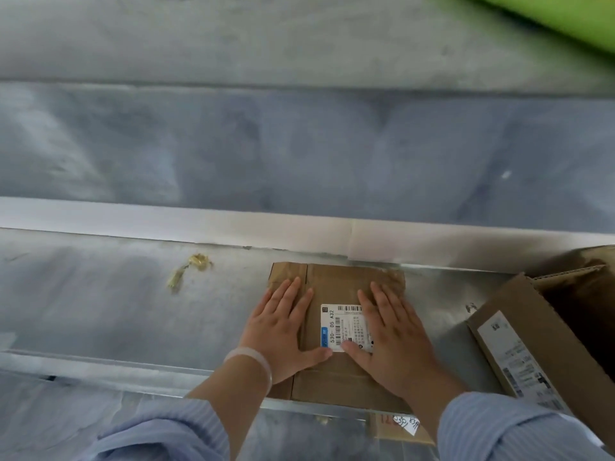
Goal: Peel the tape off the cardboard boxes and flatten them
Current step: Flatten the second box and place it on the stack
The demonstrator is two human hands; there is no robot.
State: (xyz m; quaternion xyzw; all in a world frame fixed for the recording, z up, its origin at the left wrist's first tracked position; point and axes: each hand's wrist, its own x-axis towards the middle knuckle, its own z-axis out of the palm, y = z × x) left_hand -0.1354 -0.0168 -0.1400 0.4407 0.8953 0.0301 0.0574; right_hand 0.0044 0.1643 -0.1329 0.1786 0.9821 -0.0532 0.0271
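Pressing a collapsed box flat is the step in hand. The metal worktop fills the lower half of the view, with grey floor beyond it. An open cardboard box sits at the worktop's right end. It is not flattened, has its own label on its side, and is well apart from the hands.

The flattened box lies centre on the worktop, its far edge near the back rim and its near edge at the front lip. The left hand is palm down on the box's left part, fingers straight, gripping nothing. The right hand is palm down on the right part, fingers straight and slightly spread, also gripping nothing. It covers part of the white shipping label. The thumbs nearly meet below the label.

Glossy tape seems to be left at the far right corner, though blur makes that unsure. A small crumpled tape scrap lies on the worktop well to the left.

To do it well, my read:
- **Pressing:** hold the palms flat, put the weight over the fold lines rather than the centre panel, and slide outward so the layers bed down and don't spring back.
- **Tape:** check the far-corner tape before stacking. If it is stuck, lift an end with a fingernail and pull low along the surface.
- **Near edge:** it either overhangs the lip or sits right at it, cannot tell which, so a hard push there could tip the box off.
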